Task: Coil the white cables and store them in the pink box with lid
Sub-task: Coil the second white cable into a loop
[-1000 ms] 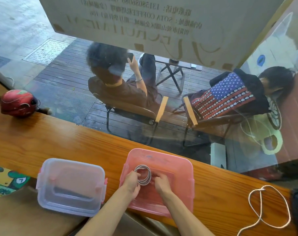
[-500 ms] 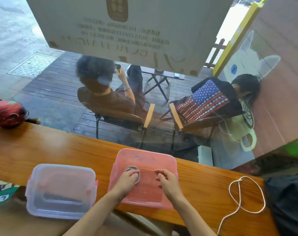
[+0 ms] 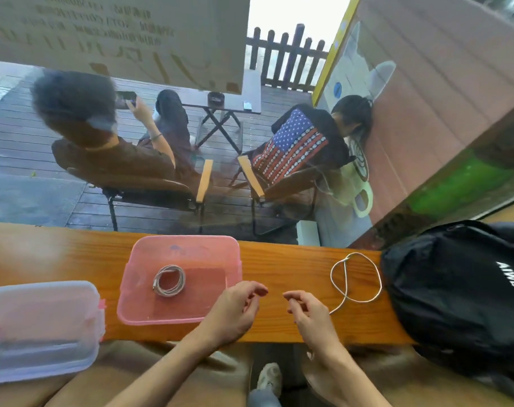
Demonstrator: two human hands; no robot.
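Wood counter (image 3: 279, 268): coiled cable (image 3: 169, 280) in pink box (image 3: 150, 314)

White capital letters on the black backpack (image 3: 461, 292) at the right end of the desk (image 3: 282, 271) read "AIWE". The big panel (image 3: 117, 33) on the window carries rows of lettering seen from behind, mirrored and too blurred to make out. Nothing else bears legible writing.

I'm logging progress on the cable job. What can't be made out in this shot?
Head view only:
- Lid: left part cut off by the frame edge; blurred.
- Loose cable: near end hidden behind the right hand.
- Coiled cable in the pink box: turn count too small to read.
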